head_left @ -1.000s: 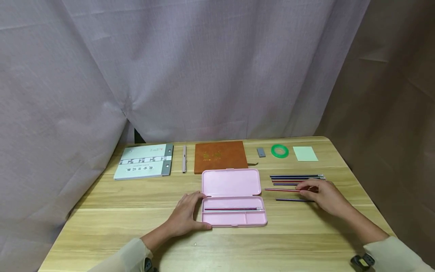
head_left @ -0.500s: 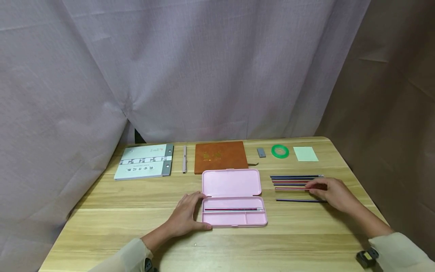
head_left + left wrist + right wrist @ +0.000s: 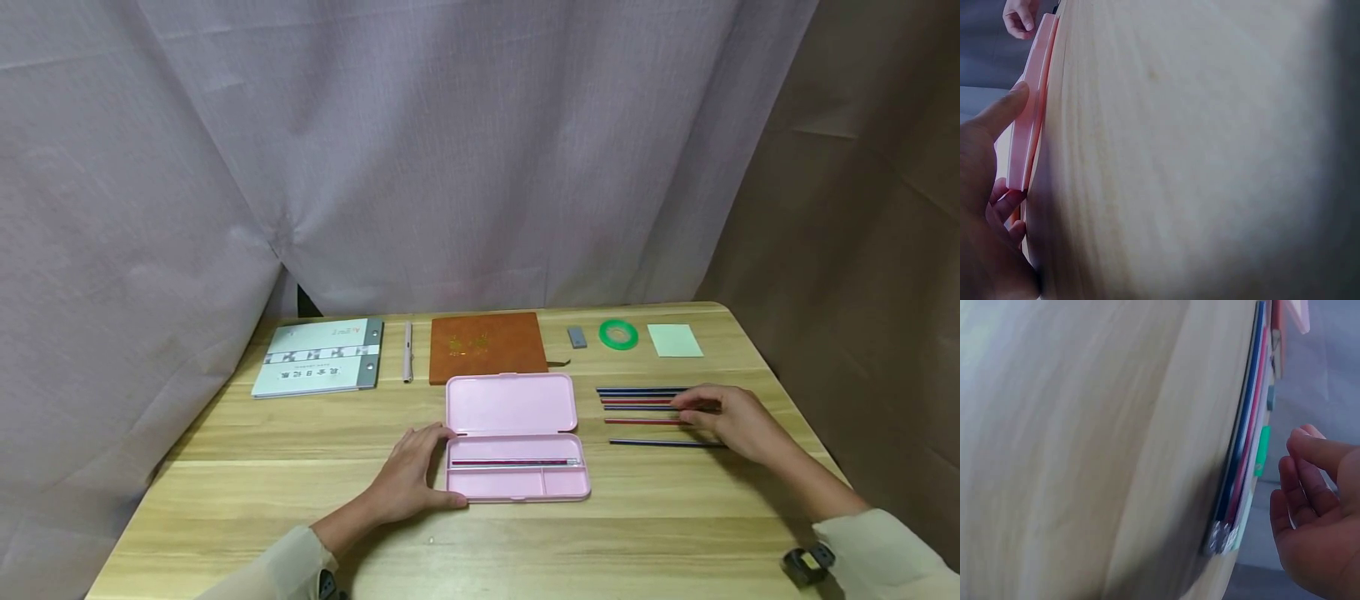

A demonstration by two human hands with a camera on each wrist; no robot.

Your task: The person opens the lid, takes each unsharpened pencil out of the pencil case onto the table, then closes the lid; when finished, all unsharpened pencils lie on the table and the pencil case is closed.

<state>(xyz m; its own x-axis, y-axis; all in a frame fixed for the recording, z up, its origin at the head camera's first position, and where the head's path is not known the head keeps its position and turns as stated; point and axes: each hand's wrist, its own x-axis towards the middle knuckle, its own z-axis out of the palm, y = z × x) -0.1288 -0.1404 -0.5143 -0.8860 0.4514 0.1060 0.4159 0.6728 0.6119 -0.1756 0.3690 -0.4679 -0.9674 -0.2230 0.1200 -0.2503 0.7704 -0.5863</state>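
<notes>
My left hand point(image 3: 411, 475) grips the left end of an open pink pencil case point(image 3: 491, 482), thumb at the front edge and fingers at the back corner. In the left wrist view the thumb lies along the case's side point(image 3: 1030, 119). One dark red pencil point(image 3: 513, 462) lies in the long compartment. On the right, my right hand point(image 3: 731, 419) hovers over several red and blue pencils point(image 3: 637, 403) laid side by side, covering their right ends. Its fingers are loosely bent with nothing between them in the right wrist view. A red pencil point(image 3: 637, 422) and a dark blue pencil point(image 3: 660, 443) lie nearer me.
Along the back are a white-and-grey notebook point(image 3: 315, 358), a pale pen point(image 3: 407, 352), a brown notebook point(image 3: 487, 346), a grey eraser point(image 3: 576, 337), a green tape roll point(image 3: 618, 334) and light green sticky notes point(image 3: 674, 340). A curtain point(image 3: 480, 167) hangs behind the table.
My right hand moved right with the red pencil, laid it down below the pencil row and let go, then rose slightly towards the row. My left hand and the case stayed put.
</notes>
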